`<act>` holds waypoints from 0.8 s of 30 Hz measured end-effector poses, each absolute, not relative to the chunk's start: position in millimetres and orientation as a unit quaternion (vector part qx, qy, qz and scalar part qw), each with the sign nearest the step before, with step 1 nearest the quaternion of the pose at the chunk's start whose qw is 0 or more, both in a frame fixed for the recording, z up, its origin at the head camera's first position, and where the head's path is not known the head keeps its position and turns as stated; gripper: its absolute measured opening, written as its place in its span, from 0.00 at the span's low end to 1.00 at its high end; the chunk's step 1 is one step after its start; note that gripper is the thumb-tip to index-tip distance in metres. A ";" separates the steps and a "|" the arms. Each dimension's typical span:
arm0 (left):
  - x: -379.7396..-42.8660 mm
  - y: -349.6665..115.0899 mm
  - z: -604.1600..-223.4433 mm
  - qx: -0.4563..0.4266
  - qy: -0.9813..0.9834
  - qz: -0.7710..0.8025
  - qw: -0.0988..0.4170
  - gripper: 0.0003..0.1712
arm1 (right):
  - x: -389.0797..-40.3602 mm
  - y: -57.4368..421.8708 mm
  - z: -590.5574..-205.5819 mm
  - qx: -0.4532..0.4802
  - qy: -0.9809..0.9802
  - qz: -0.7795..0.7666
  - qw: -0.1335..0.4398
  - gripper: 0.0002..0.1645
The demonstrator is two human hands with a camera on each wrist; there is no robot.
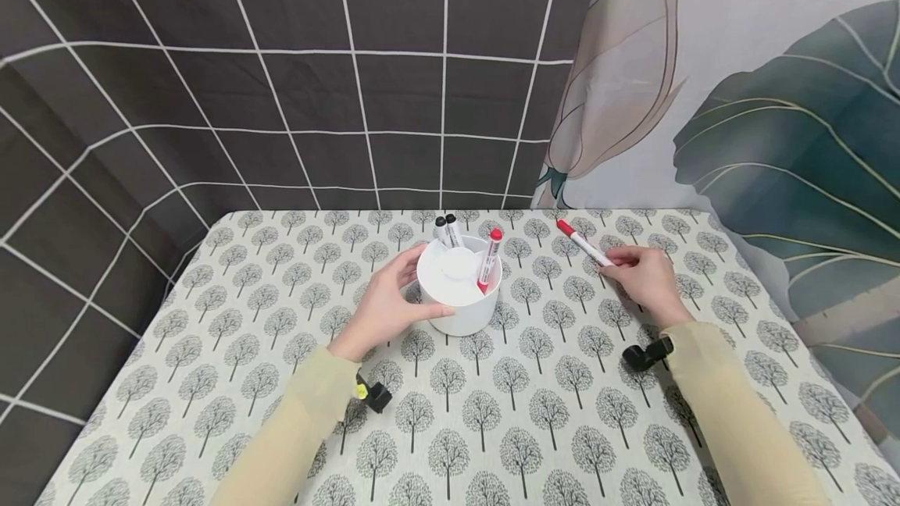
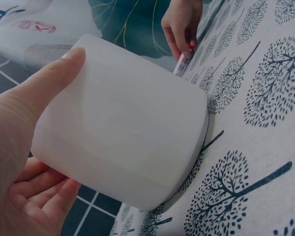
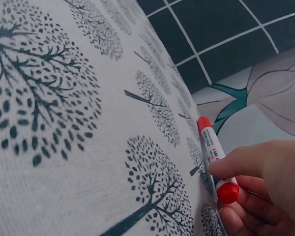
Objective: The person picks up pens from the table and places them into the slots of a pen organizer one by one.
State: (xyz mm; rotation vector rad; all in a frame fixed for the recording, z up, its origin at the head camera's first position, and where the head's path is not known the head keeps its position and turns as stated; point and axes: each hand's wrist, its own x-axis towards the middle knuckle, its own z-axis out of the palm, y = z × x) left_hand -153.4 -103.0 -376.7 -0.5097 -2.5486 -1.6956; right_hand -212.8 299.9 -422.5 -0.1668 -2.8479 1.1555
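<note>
My left hand (image 1: 383,303) holds a white round pen holder (image 1: 466,323) on the table, thumb along its near rim and fingers round its left side. In the left wrist view the smooth wall of the holder (image 2: 123,123) sits between thumb and fingers. Inside stand two black-capped markers (image 1: 453,233) at the back and a red-capped marker (image 1: 490,258) leaning at the right. Off to the right, my right hand (image 1: 645,281) pinches another red marker (image 1: 585,244) near its rear end. That marker (image 3: 212,146) lies along the cloth, its red cap pointing away from me.
A cloth printed with trees (image 1: 415,416) covers the table. Behind it hangs a dark curtain with white grid lines (image 1: 394,92), and a leaf-patterned curtain (image 1: 633,170) hangs at the right. Small black cameras (image 1: 378,397) are worn on both wrists.
</note>
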 end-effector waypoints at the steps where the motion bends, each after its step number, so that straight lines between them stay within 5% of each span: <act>1: -155.8 -103.8 -381.0 -0.164 -0.823 -0.544 0.021 0.59 | -212.5 300.1 -422.1 -0.057 -0.922 0.382 0.029 0.23; 10: -167.3 -108.6 -402.7 -0.158 -0.831 -0.533 0.019 0.62 | -209.5 301.5 -412.0 -0.093 -0.889 0.447 0.040 0.24; 24: -155.8 -103.0 -381.4 -0.156 -0.827 -0.541 0.019 0.58 | -193.8 284.9 -356.1 -0.098 -0.858 0.481 0.150 0.26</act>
